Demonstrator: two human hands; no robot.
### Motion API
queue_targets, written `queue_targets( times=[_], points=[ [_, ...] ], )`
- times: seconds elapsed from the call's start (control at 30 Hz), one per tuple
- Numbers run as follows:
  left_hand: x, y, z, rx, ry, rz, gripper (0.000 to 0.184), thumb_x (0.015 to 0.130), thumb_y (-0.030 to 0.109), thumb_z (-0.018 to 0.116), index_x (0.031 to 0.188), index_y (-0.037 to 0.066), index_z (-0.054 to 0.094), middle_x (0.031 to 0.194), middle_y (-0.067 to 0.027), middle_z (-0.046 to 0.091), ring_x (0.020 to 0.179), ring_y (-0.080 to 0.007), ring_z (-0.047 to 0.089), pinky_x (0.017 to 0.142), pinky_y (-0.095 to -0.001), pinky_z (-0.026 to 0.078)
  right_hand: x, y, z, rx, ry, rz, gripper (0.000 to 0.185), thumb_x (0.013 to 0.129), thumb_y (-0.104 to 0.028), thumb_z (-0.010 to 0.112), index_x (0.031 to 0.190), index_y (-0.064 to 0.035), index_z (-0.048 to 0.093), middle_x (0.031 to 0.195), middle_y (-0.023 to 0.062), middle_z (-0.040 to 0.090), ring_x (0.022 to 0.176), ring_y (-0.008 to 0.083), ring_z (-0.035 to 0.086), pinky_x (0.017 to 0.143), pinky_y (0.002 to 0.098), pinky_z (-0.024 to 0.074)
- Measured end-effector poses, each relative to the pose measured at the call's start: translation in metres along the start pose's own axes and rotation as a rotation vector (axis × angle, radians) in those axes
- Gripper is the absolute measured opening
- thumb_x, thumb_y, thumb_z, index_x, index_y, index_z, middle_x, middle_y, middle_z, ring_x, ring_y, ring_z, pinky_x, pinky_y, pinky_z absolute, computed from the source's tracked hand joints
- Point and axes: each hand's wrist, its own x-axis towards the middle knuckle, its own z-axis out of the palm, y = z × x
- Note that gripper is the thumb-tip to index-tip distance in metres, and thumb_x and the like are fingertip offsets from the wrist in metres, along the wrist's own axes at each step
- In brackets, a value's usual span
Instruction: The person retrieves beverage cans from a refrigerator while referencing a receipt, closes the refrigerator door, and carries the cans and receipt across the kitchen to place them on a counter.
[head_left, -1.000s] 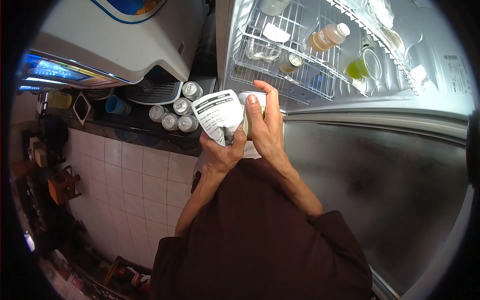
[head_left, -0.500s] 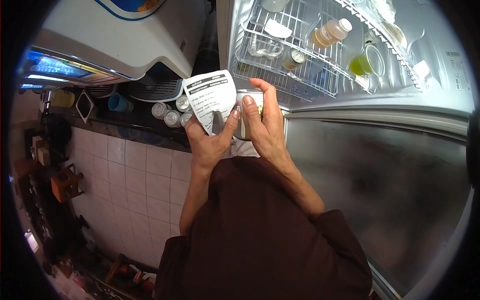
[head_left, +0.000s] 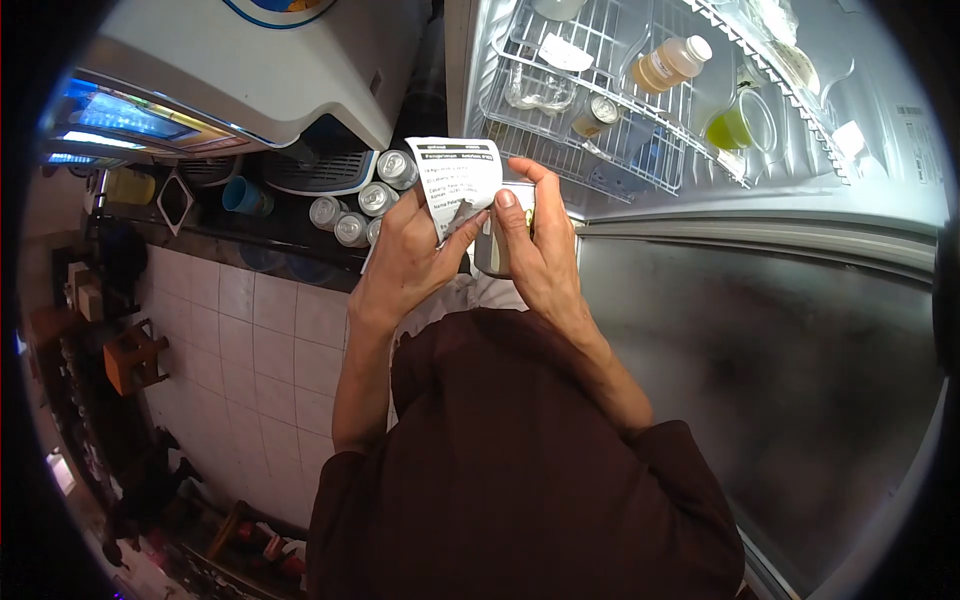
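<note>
A printed paper slip (head_left: 455, 172), like a receipt, is pinched between the thumb and fingers of my left hand (head_left: 405, 255). Its lower part is crumpled at my thumb, and its small print is too blurred to read. Beside it, my right hand (head_left: 543, 240) is wrapped round a drink can (head_left: 492, 250). The slip and my fingers hide part of the can. To the left, several silver-topped cans (head_left: 350, 229) stand grouped on a dark counter (head_left: 293, 222), partly behind my left hand.
An open fridge holds wire shelves (head_left: 632, 165), with another can (head_left: 596, 116) on one. A bottle of amber liquid (head_left: 672, 65) and a cup of green liquid (head_left: 733, 130) are further right. A dispenser machine (head_left: 250, 80) and a blue cup (head_left: 243, 197) are at left.
My left hand has turned and moved slightly, bringing the slip rightward, closer over the can. The cans on the counter show more fully. My right hand keeps its hold on the can.
</note>
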Motion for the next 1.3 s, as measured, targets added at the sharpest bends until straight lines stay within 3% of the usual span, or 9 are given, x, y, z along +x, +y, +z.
queue_targets(
  times=[0.23,0.53,0.73,0.83,0.93,1.3],
  points=[
    [0.002,-0.009,-0.002,0.164,-0.197,0.059,0.025,0.091,0.01,0.068,0.112,-0.004,0.066,0.109,-0.0236,0.066,0.098,-0.041,0.065,0.084,-0.047,0.053,-0.001,0.0,-0.002,-0.019,-0.008,0.016,0.048,0.106,-0.032,0.048,0.135,0.0056,0.046,0.127,0.0295,0.054,0.119,0.0404,0.055,0.103,0.0466,0.0414],
    [0.007,-0.015,0.002,0.06,-0.326,0.014,0.032,0.092,0.015,0.063,0.12,-0.001,0.061,0.113,-0.0242,0.064,0.101,-0.0426,0.062,0.09,-0.0485,0.051,-0.004,0.004,-0.006,-0.049,-0.037,0.004,0.046,0.107,-0.033,0.047,0.136,0.0032,0.045,0.121,0.0254,0.054,0.112,0.0382,0.058,0.097,0.0467,0.0448],
    [0.007,-0.024,0.007,-0.038,-0.213,0.018,0.031,0.09,0.014,0.068,0.117,-0.002,0.064,0.107,-0.0221,0.068,0.096,-0.0415,0.066,0.085,-0.0464,0.054,-0.002,0.003,-0.007,0.049,-0.033,0.028,0.046,0.107,-0.032,0.046,0.137,0.003,0.045,0.123,0.0274,0.055,0.115,0.0383,0.057,0.098,0.0467,0.044],
    [0.004,-0.02,0.006,-0.151,-0.029,-0.051,0.032,0.086,0.009,0.074,0.115,-0.002,0.067,0.104,-0.0201,0.07,0.093,-0.0375,0.069,0.081,-0.0428,0.055,0.001,-0.002,-0.009,0.06,-0.018,0.048,0.046,0.107,-0.033,0.046,0.136,0.0033,0.045,0.124,0.0279,0.056,0.117,0.0387,0.057,0.1,0.0467,0.0433],
    [0.0,-0.023,0.004,-0.093,0.017,0.09,0.036,0.082,0.004,0.077,0.116,-0.002,0.067,0.105,-0.0193,0.07,0.095,-0.033,0.071,0.079,-0.0391,0.056,0.002,-0.004,-0.008,0.046,-0.027,0.042,0.048,0.107,-0.034,0.046,0.136,0.0037,0.045,0.124,0.0278,0.056,0.117,0.0389,0.057,0.1,0.047,0.0429],
    [0.019,-0.015,-0.015,0.058,-0.087,0.224,0.036,0.08,0.0,0.076,0.115,-0.003,0.067,0.105,-0.0175,0.068,0.089,-0.0347,0.069,0.076,-0.041,0.056,0.003,-0.006,-0.003,-0.038,-0.037,0.011,0.05,0.108,-0.036,0.045,0.137,0.0033,0.044,0.125,0.0286,0.054,0.117,0.0406,0.056,0.099,0.0483,0.0437]
  ],
)
